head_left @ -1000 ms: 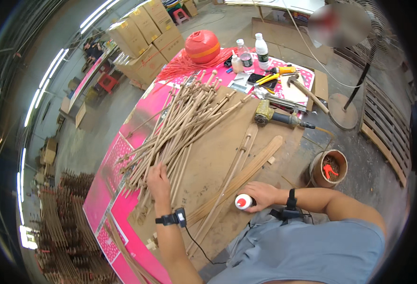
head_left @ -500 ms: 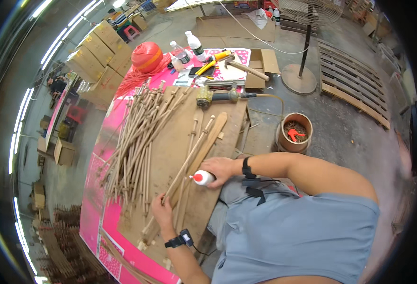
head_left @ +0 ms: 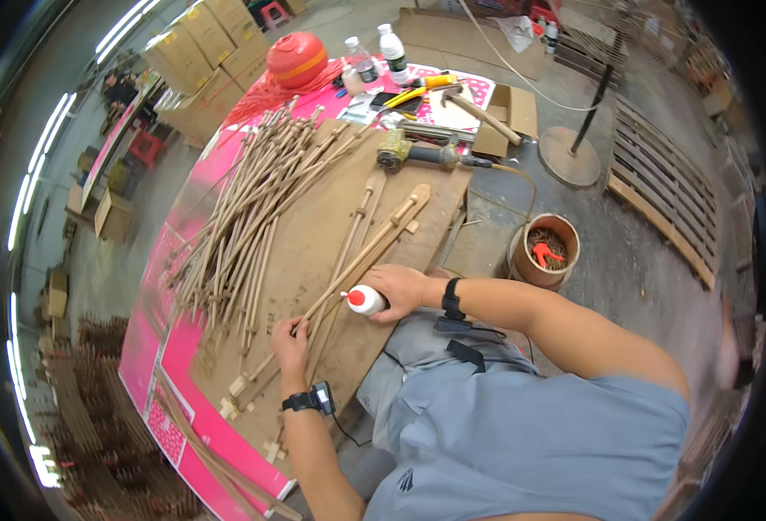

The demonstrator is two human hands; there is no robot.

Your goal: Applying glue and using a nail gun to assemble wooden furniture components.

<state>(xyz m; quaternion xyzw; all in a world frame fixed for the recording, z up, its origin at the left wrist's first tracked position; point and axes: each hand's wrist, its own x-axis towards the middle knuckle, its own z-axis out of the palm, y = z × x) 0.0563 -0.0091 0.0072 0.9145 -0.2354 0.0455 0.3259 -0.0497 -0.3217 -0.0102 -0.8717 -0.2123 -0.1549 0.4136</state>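
Observation:
My left hand point(head_left: 290, 346) pinches a thin turned wooden rod point(head_left: 348, 272) near its lower part, fingers closed. The rod slants away over the cardboard-covered table and lies along a flat wooden slat point(head_left: 419, 196) with a rounded end. In my right hand point(head_left: 403, 288) is a white squeeze bottle point(head_left: 369, 301), tilted so that its red cap and nozzle point left, close beside the rod. Another rod point(head_left: 354, 224) lies to the left of the slat. Small pale wooden blocks point(head_left: 229, 408) sit by the near ends.
A heap of wooden rods point(head_left: 257, 217) covers the table's left side. Toward the far edge lie a nail gun point(head_left: 419, 154) with a hose, a hammer point(head_left: 485, 118), bottles point(head_left: 392, 54) and a red string ball point(head_left: 296, 61). Right of the table stand a bucket point(head_left: 522, 252) and a pallet point(head_left: 661, 195).
The rod in my left hand has shifted right, from beside the slat onto it. My right hand still holds the bottle by the slat. The whole view has turned slightly.

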